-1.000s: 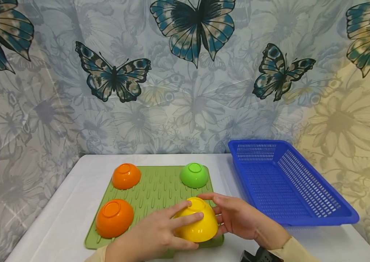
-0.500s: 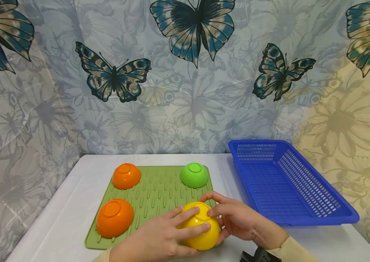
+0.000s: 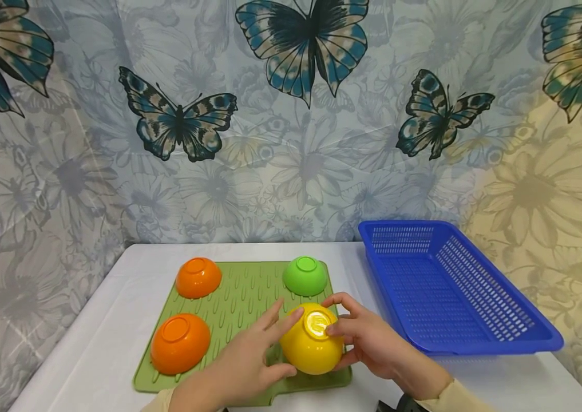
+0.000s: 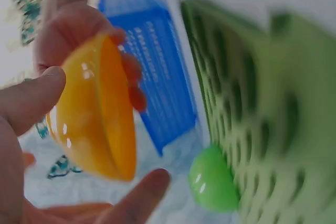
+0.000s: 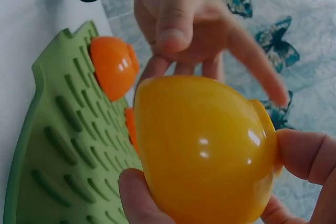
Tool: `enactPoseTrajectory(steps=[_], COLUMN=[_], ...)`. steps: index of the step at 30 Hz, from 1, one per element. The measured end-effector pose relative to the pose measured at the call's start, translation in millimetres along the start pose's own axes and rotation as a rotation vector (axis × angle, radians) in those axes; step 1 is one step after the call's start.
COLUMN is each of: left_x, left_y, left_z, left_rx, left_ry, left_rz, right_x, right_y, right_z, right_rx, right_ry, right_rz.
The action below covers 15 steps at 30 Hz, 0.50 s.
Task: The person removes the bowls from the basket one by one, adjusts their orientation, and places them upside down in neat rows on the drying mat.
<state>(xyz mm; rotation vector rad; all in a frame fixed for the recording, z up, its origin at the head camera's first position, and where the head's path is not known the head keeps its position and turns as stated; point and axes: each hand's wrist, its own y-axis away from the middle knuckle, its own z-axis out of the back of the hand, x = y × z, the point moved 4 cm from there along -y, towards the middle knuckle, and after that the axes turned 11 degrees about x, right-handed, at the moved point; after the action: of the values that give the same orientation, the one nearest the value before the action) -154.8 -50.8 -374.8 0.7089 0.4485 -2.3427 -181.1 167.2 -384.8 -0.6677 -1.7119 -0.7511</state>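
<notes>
A yellow bowl (image 3: pixel 313 349), bottom up and tilted, is held in the air above the front right of the green drying mat (image 3: pixel 249 320). My right hand (image 3: pixel 373 346) pinches it, one digit along the rim and other fingertips at the foot ring. On its other side my left hand (image 3: pixel 244 357) is spread, fingers mostly straight, fingertips right at the bowl's side. In the left wrist view the rim of the bowl (image 4: pixel 118 124) faces the mat (image 4: pixel 252 103) with a gap between. The right wrist view has the left hand (image 5: pixel 184 19) behind the bowl (image 5: pixel 205 150).
Two orange bowls, one near (image 3: pixel 179 343) and one far (image 3: pixel 198 277), sit upside down along the mat's left side. A green bowl (image 3: pixel 305 276) is upside down at its far right corner. A blue perforated basket (image 3: pixel 481 348) stands right of the mat on the white table (image 3: pixel 110 320).
The yellow bowl dips toward me, then rises and turns so its foot ring faces me more. My left fingers draw back and spread. The right fingers shift onto its foot ring.
</notes>
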Motion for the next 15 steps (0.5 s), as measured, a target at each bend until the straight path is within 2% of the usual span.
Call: enactPoseTrajectory(steps=[2,5,9,15], left_x=[6.7,11.7,13.5,15.2], left_y=[-0.9,-2.6,-5.5,-9.1], left_z=[-1.3,-3.0,-4.5,-6.1], left_rx=[-0.005,-0.049,-0.092,-0.108], left_ry=[0.212,0.435,0.562,0.696], left_rz=[0.134,0.197,0.209,0.243], right_x=[1,2,2,1], right_y=[0,0,1,2], right_z=[-3,-9,-15,-19], right_rx=[-0.027,-0.057,-0.077,-0.072], right_ry=[0.029,0.065,0.088,0.124], right_rz=[0.017,0.034,0.048,0.075])
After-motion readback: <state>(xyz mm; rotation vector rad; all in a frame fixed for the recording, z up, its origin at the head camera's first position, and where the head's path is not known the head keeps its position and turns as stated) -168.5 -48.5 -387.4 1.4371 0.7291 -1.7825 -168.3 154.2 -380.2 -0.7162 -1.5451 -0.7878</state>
